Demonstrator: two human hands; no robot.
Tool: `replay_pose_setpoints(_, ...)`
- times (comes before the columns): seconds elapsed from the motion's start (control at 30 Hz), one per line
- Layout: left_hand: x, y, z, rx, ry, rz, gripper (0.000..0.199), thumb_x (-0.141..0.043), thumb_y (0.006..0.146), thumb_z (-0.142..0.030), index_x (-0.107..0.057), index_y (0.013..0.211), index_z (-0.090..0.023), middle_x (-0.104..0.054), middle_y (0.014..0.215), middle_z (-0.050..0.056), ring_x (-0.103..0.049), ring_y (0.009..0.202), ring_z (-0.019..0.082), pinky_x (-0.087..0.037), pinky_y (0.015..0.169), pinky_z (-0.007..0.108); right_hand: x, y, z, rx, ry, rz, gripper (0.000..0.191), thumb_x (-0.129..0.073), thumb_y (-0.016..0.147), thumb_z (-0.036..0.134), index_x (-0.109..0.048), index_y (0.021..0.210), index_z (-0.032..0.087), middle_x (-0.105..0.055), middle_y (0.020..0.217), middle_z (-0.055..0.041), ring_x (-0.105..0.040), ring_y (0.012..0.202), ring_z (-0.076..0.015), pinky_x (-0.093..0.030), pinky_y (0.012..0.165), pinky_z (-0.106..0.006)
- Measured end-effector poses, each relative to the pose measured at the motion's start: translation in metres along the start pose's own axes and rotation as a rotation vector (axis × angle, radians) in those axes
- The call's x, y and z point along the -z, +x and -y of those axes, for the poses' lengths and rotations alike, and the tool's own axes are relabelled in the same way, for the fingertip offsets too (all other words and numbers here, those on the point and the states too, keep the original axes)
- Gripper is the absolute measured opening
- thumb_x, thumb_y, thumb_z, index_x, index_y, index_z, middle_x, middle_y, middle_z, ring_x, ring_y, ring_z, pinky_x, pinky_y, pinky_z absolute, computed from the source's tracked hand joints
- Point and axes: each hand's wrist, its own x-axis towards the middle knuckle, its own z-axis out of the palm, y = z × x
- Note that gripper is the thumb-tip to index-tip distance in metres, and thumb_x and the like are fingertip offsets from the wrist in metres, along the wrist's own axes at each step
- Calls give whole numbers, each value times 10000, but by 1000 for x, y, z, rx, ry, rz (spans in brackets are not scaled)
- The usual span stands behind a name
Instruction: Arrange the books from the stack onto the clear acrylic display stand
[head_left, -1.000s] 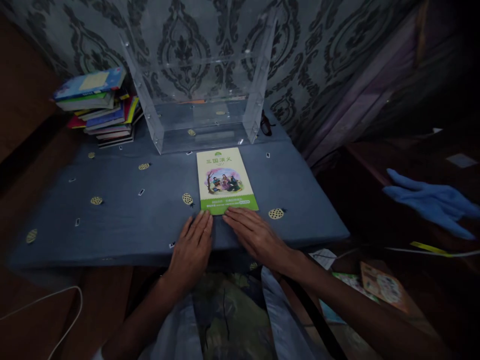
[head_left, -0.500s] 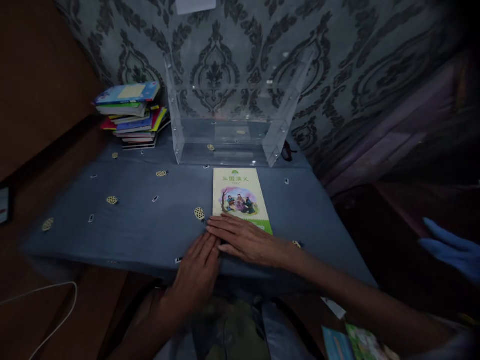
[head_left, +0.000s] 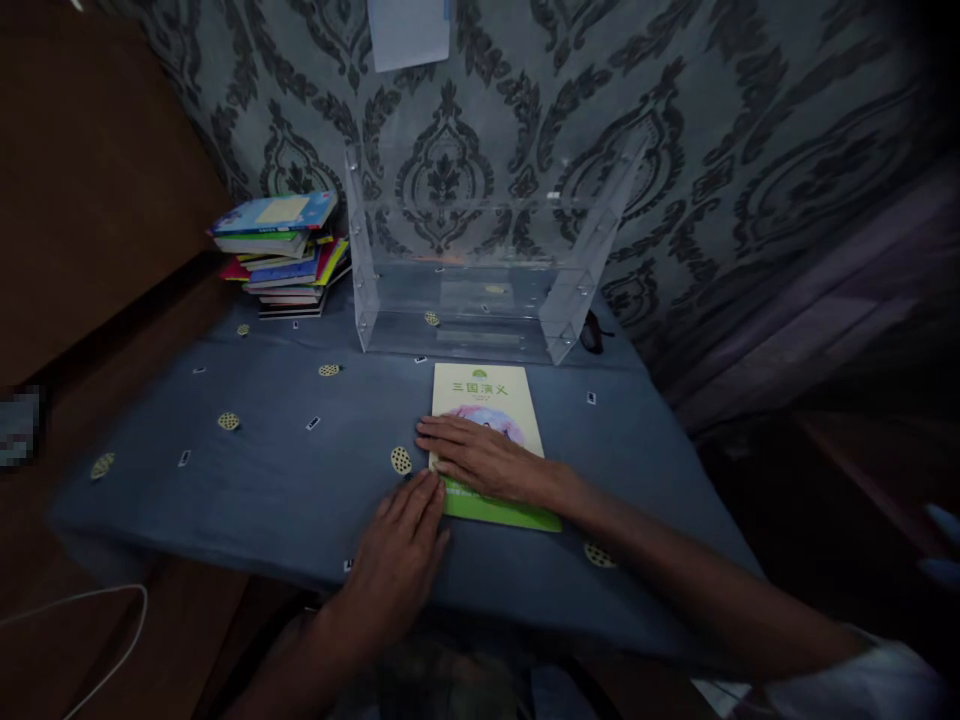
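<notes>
Book (head_left: 484,378) lies flat on the table (head_left: 300,520) before the clear rack (head_left: 480,340); right hand (head_left: 487,458) spreads flat across it, left hand (head_left: 401,535), loosely open, touches its near-left corner, probably steadying it.

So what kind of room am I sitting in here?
Probably a room at home, perhaps a study corner: patterned wallpaper, a pineapple-print tablecloth and a stack of books beside a clear acrylic shelf.
</notes>
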Motion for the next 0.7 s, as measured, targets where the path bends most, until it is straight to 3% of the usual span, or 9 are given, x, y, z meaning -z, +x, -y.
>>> replay_pose_setpoints(0.3,-4,36,20,7,-14,108,405,-388,1035,-258,-476,1407,-128,-568,1422,162,-526,1340,293,-483,1063,469,7,21,-44,-59,-14,6,436,-371,1058,358,-544,1421,190,-524,1502,-100,-426,1434,-220,-379,1191,-475)
replay_pose_setpoints(0.5,-8,68,36,17,-66,156,416,-416,1014,-252,-476,1407,-130,-545,1425,179,-483,1366,310,-456,1081,493,7,37,-72,-90,-55,-25,438,-374,1048,341,-583,1379,143,-559,1461,-144,-468,1404,-239,-394,1178,-477)
replay_pose_setpoints(0.7,-14,99,50,40,-45,171,386,-411,1013,-256,-505,1366,-131,-539,1420,183,-518,1323,311,-461,1056,498,7,41,-86,-120,-56,-75,410,-407,1010,220,-582,1374,152,-561,1461,-132,-462,1409,-232,-433,1148,-459)
